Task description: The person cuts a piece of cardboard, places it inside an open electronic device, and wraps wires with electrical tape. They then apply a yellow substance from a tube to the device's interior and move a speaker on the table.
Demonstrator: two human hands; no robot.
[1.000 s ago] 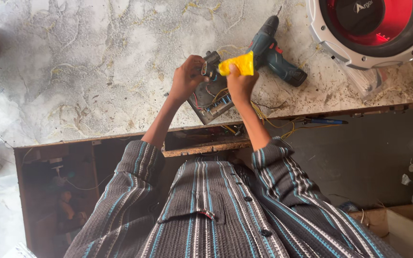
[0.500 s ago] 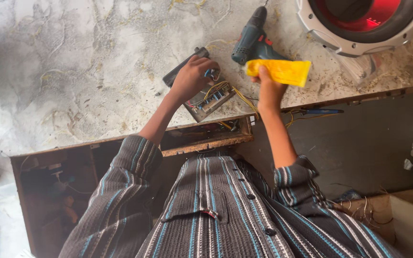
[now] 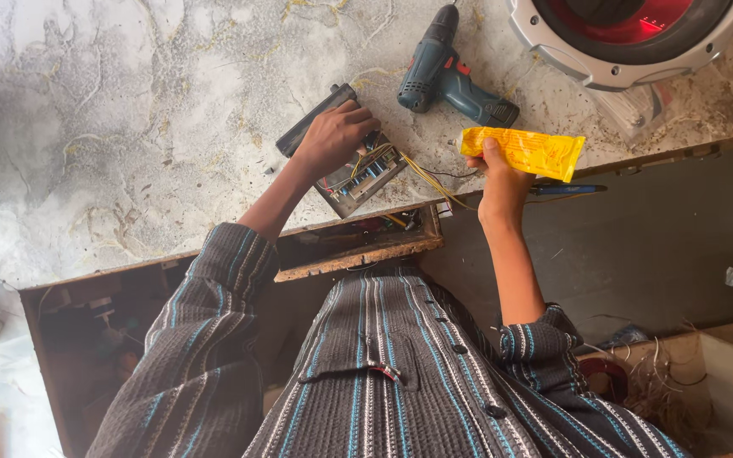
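Note:
My left hand (image 3: 332, 140) rests on an opened electronic unit (image 3: 358, 174) with a circuit board and yellow wires, lying near the front edge of the marbled worktop (image 3: 129, 110). My right hand (image 3: 498, 182) holds a flat yellow tube (image 3: 523, 151) by its underside, just to the right of the unit and above the worktop's edge. A blue-grey cordless drill (image 3: 451, 72) lies on the worktop just beyond both hands. I wear a grey striped shirt with the sleeves pushed up.
A large round speaker (image 3: 629, 34) with a red cone and silver rim sits at the top right. An open wooden drawer (image 3: 358, 246) juts out below the unit. A blue-handled tool (image 3: 566, 190) lies at the worktop's edge. A box with loose wires (image 3: 680, 373) stands on the floor at lower right.
My right hand has carried the yellow tube away from the unit to the right. My left hand has stayed on the unit, and the view has shifted.

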